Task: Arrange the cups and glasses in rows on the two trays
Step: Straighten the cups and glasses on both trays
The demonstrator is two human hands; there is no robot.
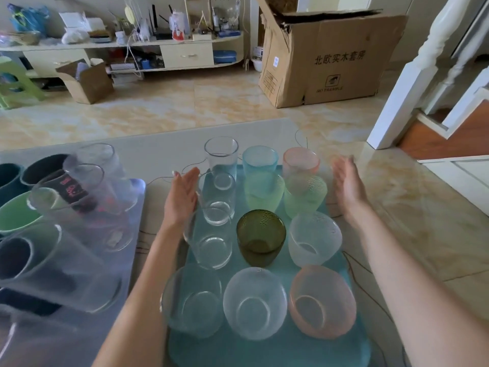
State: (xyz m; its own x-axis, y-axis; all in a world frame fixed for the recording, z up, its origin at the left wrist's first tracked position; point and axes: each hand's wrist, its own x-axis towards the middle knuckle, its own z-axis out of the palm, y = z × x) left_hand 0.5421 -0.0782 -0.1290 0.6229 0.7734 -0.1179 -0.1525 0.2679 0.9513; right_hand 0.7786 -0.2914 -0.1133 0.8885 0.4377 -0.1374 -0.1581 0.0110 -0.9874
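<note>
A teal tray in front of me carries several glasses in three rows running away from me: clear tumblers on the left, a dark green glass in the middle, frosted pink glasses on the right. My left hand is flat and open beside the tray's left row, touching or nearly touching a clear tumbler. My right hand hovers open just past the tray's right edge, holding nothing. At the left, a blue-grey tray holds dark mugs, a green cup and clear glasses.
Both trays rest on a pale mat on a marbled tabletop. Thin wires run along the surface near the teal tray. Beyond the table are a large cardboard box, a smaller box, a cluttered low shelf and a white stair post.
</note>
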